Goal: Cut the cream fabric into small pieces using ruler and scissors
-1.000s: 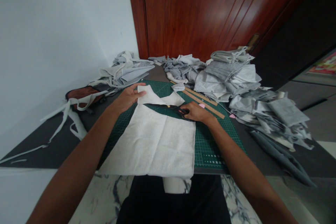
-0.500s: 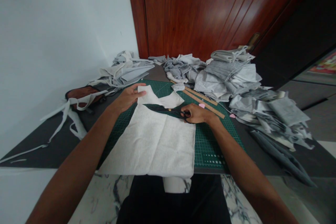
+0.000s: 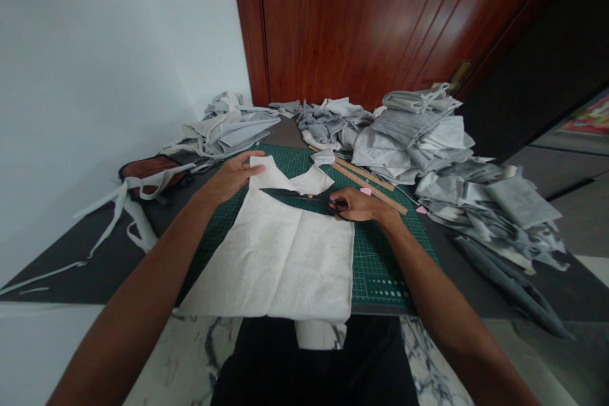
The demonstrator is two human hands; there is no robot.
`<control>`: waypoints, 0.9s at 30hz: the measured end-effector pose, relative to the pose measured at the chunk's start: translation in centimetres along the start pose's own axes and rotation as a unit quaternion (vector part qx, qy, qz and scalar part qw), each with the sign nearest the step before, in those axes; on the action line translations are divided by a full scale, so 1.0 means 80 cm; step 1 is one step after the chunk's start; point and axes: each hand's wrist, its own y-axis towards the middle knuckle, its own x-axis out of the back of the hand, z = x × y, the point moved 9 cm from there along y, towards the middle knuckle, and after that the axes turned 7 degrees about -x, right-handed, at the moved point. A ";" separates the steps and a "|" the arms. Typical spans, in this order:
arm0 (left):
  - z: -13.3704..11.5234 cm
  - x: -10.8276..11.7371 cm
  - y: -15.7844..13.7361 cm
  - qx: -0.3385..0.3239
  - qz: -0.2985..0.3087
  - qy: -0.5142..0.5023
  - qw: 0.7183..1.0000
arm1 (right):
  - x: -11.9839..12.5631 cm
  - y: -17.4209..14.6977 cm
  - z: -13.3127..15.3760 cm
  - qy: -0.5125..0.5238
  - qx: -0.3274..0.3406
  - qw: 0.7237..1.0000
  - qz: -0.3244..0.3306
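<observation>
A large off-white fabric piece (image 3: 280, 254) lies over the green cutting mat (image 3: 380, 260), its lower end at the table's front edge. Beyond its curved top edge is a smaller off-white offcut (image 3: 272, 172). My left hand (image 3: 234, 176) pinches the left end of that offcut between thumb and fingers. In my right hand (image 3: 354, 204) are black-handled scissors (image 3: 310, 196), fingers wrapped through the handles. Their blades point left, in the gap between the two fabrics, with the tips near the left side where the fabrics come close together.
Grey and white cloth heaps (image 3: 409, 133) stand at the back and right. Wooden rulers (image 3: 366, 184) and pink chalk pieces (image 3: 365, 191) lie on the mat's right. At left are a brown pouch (image 3: 152, 174) and white fabric strips (image 3: 137, 222). A wooden door (image 3: 380, 19) rises behind.
The scissors' blades have come closer together, and my right hand has closed slightly on the handles. My left hand and the fabric look the same.
</observation>
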 end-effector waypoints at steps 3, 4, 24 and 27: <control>-0.002 -0.001 -0.002 0.000 -0.003 -0.001 1.000 | 0.001 -0.001 0.001 0.004 0.005 1.000 -0.002; -0.003 -0.003 -0.003 0.002 -0.001 -0.001 1.000 | 0.001 -0.002 0.002 0.002 0.006 1.000 0.000; 0.000 -0.027 -0.010 0.029 0.072 -0.009 0.997 | -0.022 0.017 0.039 0.016 0.040 0.999 -0.003; -0.005 -0.030 -0.013 0.037 0.074 -0.004 0.997 | -0.028 0.021 0.049 0.035 0.058 0.998 0.000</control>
